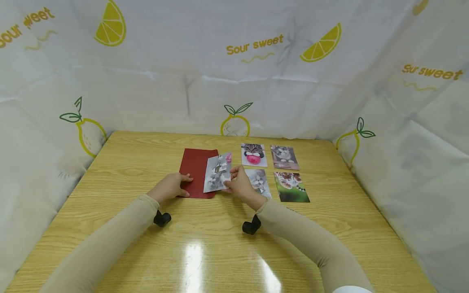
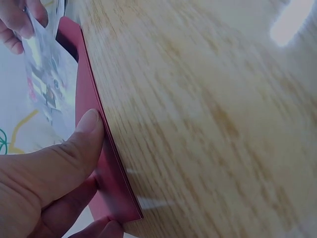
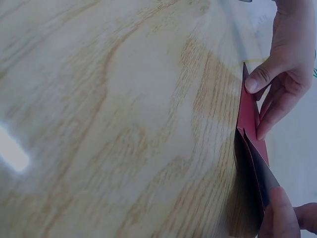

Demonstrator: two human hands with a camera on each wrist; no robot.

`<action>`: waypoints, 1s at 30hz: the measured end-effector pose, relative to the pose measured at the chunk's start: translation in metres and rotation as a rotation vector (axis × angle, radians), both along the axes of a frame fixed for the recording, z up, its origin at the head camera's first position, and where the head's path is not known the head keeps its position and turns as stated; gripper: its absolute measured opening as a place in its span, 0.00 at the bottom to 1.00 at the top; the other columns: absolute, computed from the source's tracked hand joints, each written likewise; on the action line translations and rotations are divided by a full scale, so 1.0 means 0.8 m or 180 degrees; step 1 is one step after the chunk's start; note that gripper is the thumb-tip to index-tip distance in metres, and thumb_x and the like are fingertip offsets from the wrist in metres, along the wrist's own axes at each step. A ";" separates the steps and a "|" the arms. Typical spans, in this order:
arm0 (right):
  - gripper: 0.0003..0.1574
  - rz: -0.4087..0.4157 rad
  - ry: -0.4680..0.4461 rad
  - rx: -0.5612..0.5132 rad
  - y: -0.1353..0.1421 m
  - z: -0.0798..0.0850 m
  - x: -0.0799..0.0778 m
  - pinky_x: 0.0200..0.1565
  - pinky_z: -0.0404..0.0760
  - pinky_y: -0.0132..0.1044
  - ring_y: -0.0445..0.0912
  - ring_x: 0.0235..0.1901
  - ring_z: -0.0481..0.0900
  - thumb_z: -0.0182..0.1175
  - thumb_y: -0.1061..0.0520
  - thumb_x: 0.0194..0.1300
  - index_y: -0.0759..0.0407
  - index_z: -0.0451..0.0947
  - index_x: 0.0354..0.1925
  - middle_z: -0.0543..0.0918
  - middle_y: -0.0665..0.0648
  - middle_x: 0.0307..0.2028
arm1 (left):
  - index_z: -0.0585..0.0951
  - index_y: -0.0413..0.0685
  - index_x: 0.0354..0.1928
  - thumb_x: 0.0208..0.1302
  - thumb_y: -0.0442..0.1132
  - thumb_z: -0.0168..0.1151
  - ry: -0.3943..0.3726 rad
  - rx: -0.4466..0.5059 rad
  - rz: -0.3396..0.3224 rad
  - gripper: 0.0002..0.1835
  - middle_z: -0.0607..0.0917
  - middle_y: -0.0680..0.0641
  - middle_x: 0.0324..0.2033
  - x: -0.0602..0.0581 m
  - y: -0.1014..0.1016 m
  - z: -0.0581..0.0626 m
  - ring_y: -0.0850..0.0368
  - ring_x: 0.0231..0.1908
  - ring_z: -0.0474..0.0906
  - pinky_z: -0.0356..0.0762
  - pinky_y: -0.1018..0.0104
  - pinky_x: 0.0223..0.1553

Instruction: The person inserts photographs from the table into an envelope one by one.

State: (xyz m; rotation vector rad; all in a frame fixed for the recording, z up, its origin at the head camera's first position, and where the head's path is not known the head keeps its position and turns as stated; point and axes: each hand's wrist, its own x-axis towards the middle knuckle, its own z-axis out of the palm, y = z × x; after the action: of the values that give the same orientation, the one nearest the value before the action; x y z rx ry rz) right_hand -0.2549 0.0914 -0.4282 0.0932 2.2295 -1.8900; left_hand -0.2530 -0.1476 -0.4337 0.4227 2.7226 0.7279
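Observation:
A flat red envelope [image 1: 194, 171] lies on the table, its right end raised and dark inside in the left wrist view. My left hand [image 1: 169, 186] rests on its left part, thumb [image 2: 88, 121] near the front edge and fingers spread on top. In my right hand [image 1: 242, 183] is a cat photo card [image 1: 218, 173], pinched at its right edge and tilted over the envelope's right side. Part of another grey cat photo card [image 1: 259, 182] shows behind the right hand. In the right wrist view, the right fingertips [image 3: 281, 208] grip beside a dark raised panel [image 3: 262, 171].
At right lie a cat photo with a pink ball [image 1: 253, 156], a grey-and-white cat photo [image 1: 285, 158] and a tiger photo [image 1: 292, 187]. Lemon-printed white cloth [image 1: 176, 101] rises behind and beside the wooden table [image 1: 216, 244]. A black wrist-camera piece [image 1: 162, 219] hangs below the left wrist.

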 end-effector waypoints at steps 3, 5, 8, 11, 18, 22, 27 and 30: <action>0.27 -0.0017 -0.0079 -0.0072 0.000 0.001 -0.001 0.34 0.83 0.45 0.47 0.28 0.68 0.57 0.78 0.55 0.66 0.57 0.49 0.58 0.57 0.34 | 0.73 0.44 0.60 0.53 0.38 0.69 0.0010 -0.0009 0.0011 0.30 0.66 0.43 0.64 0.000 0.000 -0.001 0.39 0.65 0.55 0.59 0.50 0.63; 0.28 -0.0024 -0.0129 -0.0107 -0.001 0.001 -0.001 0.35 0.83 0.46 0.48 0.29 0.68 0.57 0.78 0.55 0.66 0.57 0.50 0.58 0.57 0.35 | 0.73 0.44 0.60 0.53 0.38 0.68 0.0020 -0.0014 0.0007 0.30 0.66 0.43 0.64 0.000 0.000 -0.001 0.39 0.65 0.55 0.59 0.50 0.63; 0.28 -0.0027 -0.0189 -0.0138 0.000 0.001 -0.002 0.36 0.83 0.46 0.48 0.31 0.69 0.56 0.78 0.55 0.66 0.57 0.51 0.58 0.57 0.36 | 0.73 0.43 0.60 0.53 0.37 0.68 0.0032 -0.0008 0.0000 0.30 0.67 0.42 0.64 0.000 0.000 -0.001 0.39 0.65 0.56 0.60 0.50 0.63; 0.29 -0.0025 -0.0255 -0.0173 0.000 0.001 -0.004 0.37 0.83 0.46 0.49 0.31 0.69 0.56 0.79 0.55 0.66 0.57 0.51 0.58 0.57 0.37 | 0.73 0.43 0.60 0.53 0.38 0.68 0.0033 0.0000 -0.0007 0.30 0.67 0.42 0.63 0.001 0.001 -0.001 0.39 0.65 0.56 0.59 0.50 0.63; 0.29 -0.0018 -0.0386 -0.0199 0.003 0.000 -0.007 0.39 0.82 0.47 0.49 0.31 0.70 0.55 0.79 0.56 0.65 0.57 0.51 0.58 0.57 0.39 | 0.74 0.43 0.60 0.52 0.39 0.69 0.0059 -0.0031 -0.0021 0.30 0.68 0.42 0.63 -0.001 0.001 -0.001 0.38 0.65 0.57 0.60 0.49 0.62; 0.28 -0.0018 -0.0395 -0.0162 0.003 0.003 -0.006 0.38 0.82 0.45 0.49 0.31 0.71 0.56 0.78 0.56 0.64 0.57 0.51 0.58 0.57 0.39 | 0.74 0.44 0.60 0.52 0.38 0.69 0.0056 -0.0022 -0.0005 0.30 0.67 0.42 0.63 0.000 0.000 0.000 0.38 0.65 0.56 0.60 0.49 0.62; 0.29 -0.0030 -0.0385 -0.0169 0.005 0.004 -0.006 0.38 0.83 0.45 0.49 0.31 0.71 0.56 0.78 0.56 0.64 0.56 0.50 0.58 0.57 0.39 | 0.74 0.44 0.60 0.53 0.38 0.69 0.0040 0.0000 0.0019 0.30 0.67 0.43 0.63 0.001 0.000 0.000 0.39 0.65 0.56 0.59 0.49 0.63; 0.32 -0.0020 -0.0363 -0.0180 0.006 0.004 -0.006 0.38 0.82 0.47 0.48 0.30 0.71 0.56 0.78 0.56 0.63 0.55 0.54 0.58 0.58 0.37 | 0.74 0.45 0.60 0.53 0.39 0.69 0.0038 -0.0004 0.0021 0.31 0.67 0.44 0.64 0.001 0.000 0.000 0.39 0.65 0.56 0.59 0.49 0.63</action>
State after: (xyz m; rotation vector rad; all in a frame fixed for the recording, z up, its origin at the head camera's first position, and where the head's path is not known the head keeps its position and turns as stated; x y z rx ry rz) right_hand -0.2597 0.0962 -0.4254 0.1940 2.1024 -1.8990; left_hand -0.2523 -0.1474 -0.4336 0.4193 2.7369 0.7275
